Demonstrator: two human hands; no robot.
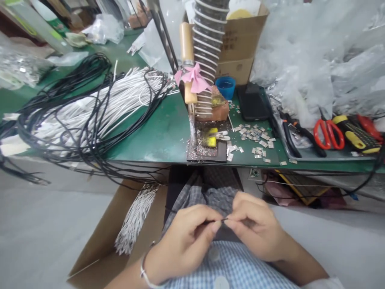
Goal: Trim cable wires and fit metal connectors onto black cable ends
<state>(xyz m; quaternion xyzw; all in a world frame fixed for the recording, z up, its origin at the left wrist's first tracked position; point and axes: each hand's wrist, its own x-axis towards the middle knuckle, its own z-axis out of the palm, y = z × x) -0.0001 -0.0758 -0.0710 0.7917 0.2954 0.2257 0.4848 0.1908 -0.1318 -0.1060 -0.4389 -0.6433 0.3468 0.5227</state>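
Observation:
Over my lap, in front of the bench edge, my left hand and my right hand meet fingertip to fingertip. Both pinch a thin black cable-like piece, of which only a short bit shows between the fingers. Its exact kind is too small to make out. On the bench ahead, a soldering iron with a wooden handle and a pink cloth tie points tip down over a pad strewn with solder bits. Small metal connector pieces lie scattered to its right.
White cables and black cables cover the bench's left side. A tray holds pliers, red-handled scissors and other tools. A ribbed hose stands beside the iron. Below left, a cardboard box contains white cables.

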